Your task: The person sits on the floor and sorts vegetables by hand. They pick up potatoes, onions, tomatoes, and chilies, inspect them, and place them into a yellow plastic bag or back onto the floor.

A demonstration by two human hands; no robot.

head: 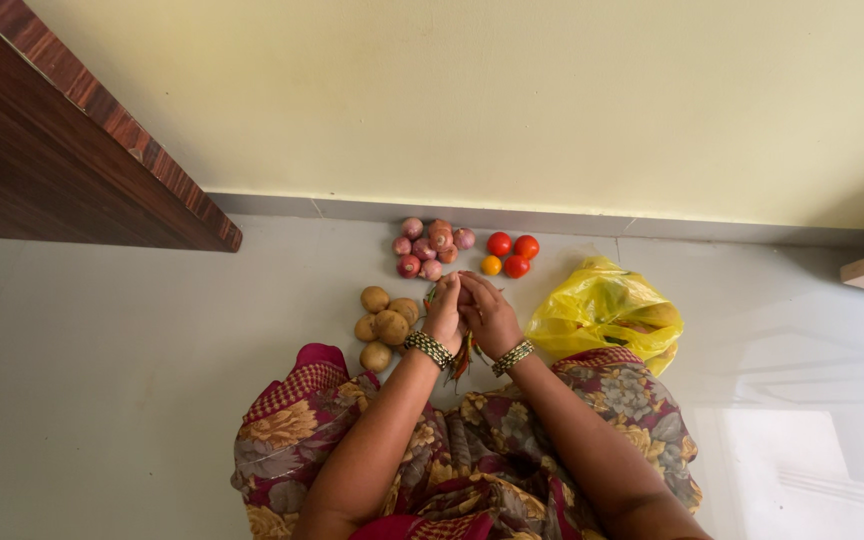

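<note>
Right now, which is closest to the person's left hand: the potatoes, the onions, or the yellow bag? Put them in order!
Measured from the left hand in the head view:
1. The potatoes, just beside it on the left.
2. The onions, farther up, toward the wall.
3. The yellow bag, across on the right, past the right hand.

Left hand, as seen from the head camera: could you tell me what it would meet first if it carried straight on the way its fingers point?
Probably the pile of red onions. The left hand points up the floor toward the wall, and the onions lie just beyond its fingertips.
</note>
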